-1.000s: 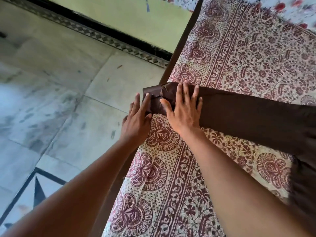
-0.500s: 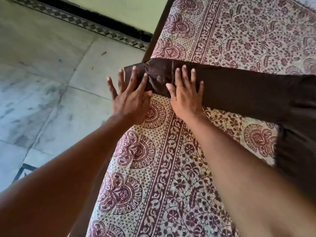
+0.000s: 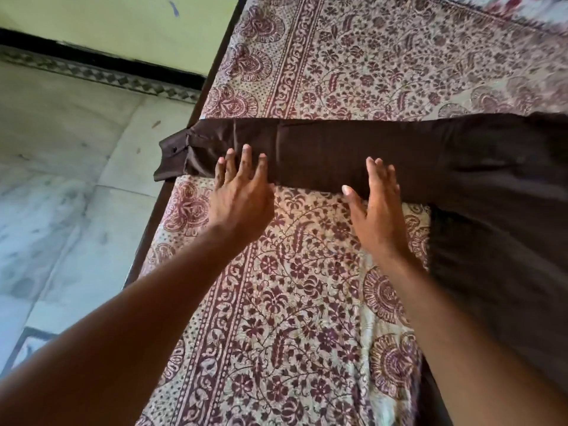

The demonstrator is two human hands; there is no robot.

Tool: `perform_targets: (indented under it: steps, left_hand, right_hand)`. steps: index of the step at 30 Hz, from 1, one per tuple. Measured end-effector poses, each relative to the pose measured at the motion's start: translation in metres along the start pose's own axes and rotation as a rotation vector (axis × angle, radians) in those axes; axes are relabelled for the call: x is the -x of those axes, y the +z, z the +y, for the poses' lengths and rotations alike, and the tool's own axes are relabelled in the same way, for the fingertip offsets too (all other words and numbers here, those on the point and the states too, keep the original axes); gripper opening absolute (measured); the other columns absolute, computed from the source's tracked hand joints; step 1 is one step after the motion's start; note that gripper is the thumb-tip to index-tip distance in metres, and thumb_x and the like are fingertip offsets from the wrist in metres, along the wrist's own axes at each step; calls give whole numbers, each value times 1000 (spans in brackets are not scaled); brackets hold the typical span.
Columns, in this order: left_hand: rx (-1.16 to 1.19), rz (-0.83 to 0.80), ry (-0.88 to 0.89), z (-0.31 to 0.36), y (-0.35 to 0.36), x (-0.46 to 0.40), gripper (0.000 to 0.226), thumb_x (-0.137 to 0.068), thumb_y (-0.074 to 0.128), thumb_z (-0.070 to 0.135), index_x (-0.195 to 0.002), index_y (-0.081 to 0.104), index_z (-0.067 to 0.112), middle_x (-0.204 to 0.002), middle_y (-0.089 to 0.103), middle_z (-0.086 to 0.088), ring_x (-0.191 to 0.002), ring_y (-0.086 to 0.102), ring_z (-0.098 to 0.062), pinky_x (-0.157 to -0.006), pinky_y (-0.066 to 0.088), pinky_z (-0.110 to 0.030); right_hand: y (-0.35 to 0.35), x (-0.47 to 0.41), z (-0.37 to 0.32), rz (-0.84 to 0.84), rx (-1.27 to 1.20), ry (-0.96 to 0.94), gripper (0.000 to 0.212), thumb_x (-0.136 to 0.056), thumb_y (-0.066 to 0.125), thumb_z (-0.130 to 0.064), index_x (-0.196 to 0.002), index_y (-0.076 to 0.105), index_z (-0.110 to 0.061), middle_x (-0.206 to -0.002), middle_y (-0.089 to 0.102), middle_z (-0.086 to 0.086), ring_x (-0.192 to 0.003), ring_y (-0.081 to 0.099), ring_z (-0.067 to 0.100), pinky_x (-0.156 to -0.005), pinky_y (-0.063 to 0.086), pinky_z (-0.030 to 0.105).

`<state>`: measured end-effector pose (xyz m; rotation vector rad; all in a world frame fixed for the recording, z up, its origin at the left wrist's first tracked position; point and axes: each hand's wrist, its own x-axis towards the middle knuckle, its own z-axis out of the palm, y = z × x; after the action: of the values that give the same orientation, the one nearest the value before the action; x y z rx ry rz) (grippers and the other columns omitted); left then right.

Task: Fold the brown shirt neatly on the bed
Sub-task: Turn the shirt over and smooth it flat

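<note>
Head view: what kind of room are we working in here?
Most likely a bedroom at home: a bed with a dark wooden frame, a floral printed bedsheet, and a marble tile floor beside it.

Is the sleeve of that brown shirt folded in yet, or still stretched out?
Stretched out. The sleeve lies flat and straight across the bedsheet, its cuff hanging past the bed's edge, not folded onto the shirt.

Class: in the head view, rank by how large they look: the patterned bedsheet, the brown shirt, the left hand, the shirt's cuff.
1. Patterned bedsheet
2. Brown shirt
3. Left hand
4. Cuff, which hangs past the bed edge
</note>
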<state>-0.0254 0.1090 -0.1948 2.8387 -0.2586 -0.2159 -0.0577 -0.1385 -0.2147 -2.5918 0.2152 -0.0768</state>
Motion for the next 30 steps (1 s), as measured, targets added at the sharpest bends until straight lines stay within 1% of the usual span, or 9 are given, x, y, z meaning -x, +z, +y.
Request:
perform_targets:
  steps: [7, 11, 15, 19, 22, 24, 26, 28, 30]
  left_hand:
    - [70, -123, 315, 171, 43, -17, 62, -106, 37, 32, -164, 22, 16, -173, 11, -11, -160, 10, -30, -128, 11, -46]
    - [84, -169, 415, 245, 69, -33, 63, -104, 34, 36, -165, 21, 24, -174, 9, -5, -160, 8, -30, -127, 19, -52]
    - [-86, -244, 346, 277, 89, -63, 63, -107, 34, 50, -164, 9, 40, -174, -1, 8, -161, 1, -26, -126, 13, -59]
    - [-254, -92, 259, 290, 95, -76, 57, -100, 45, 56, -151, 41, 32, -162, 37, 2, -143, 38, -32, -108, 35, -61]
    - [-234, 70, 230, 315, 94, -85, 47, -97, 50, 50, -130, 53, 16, -133, 55, -12, -118, 53, -40, -92, 43, -58]
    - [-210, 93, 304, 319, 96, -96, 54, -93, 57, 44, -139, 49, 16, -144, 50, -12, -128, 48, -38, -97, 42, -59]
    - [-169, -16, 361, 320, 99, -111, 69, -90, 61, 41, -153, 38, 25, -164, 32, 1, -146, 35, -31, -106, 39, -59]
    - [-140, -105, 297, 321, 102, -121, 72, -91, 59, 45, -156, 32, 36, -169, 21, 11, -152, 25, -23, -109, 35, -59]
    - [-132, -110, 250, 321, 108, -125, 69, -91, 54, 49, -155, 30, 41, -169, 19, 14, -152, 22, -21, -108, 32, -59]
  right_hand:
    - [-93, 20, 125, 86, 225, 268, 74, -103, 43, -55, -159, 34, -8, -167, 27, 21, -156, 19, 41, -123, 23, 59]
    - [-97, 46, 169, -31, 309, 440, 84, -99, 27, -70, -161, 31, -15, -170, 15, 23, -157, 8, 46, -123, 17, 66]
    - [-86, 77, 187, -179, 403, 136, 96, -92, 19, -80, -165, 17, -18, -172, 2, 22, -157, -1, 48, -121, 4, 69]
    - [-99, 91, 206, -203, 325, -250, 84, -98, 31, -72, -164, 25, -19, -174, 6, 11, -161, 1, 34, -123, 15, 66]
    - [-111, 60, 228, -97, 276, -201, 83, -100, 28, -69, -163, 28, -15, -173, 14, 10, -161, 5, 32, -125, 14, 60]
    - [-121, 25, 246, -79, 300, -138, 86, -98, 23, -71, -162, 28, -14, -173, 16, 10, -160, 9, 33, -125, 14, 59]
    - [-132, -9, 264, -171, 369, -126, 94, -94, 8, -79, -164, 23, -17, -174, 12, 8, -160, 7, 31, -126, 15, 60]
    - [-143, -34, 281, -237, 419, -96, 102, -86, -10, -84, -165, 16, -26, -175, 5, 3, -161, 4, 28, -126, 14, 60]
    - [-152, -48, 293, -229, 418, 3, 98, -85, -7, -86, -165, 10, -32, -175, 1, -4, -161, 3, 25, -127, 12, 58]
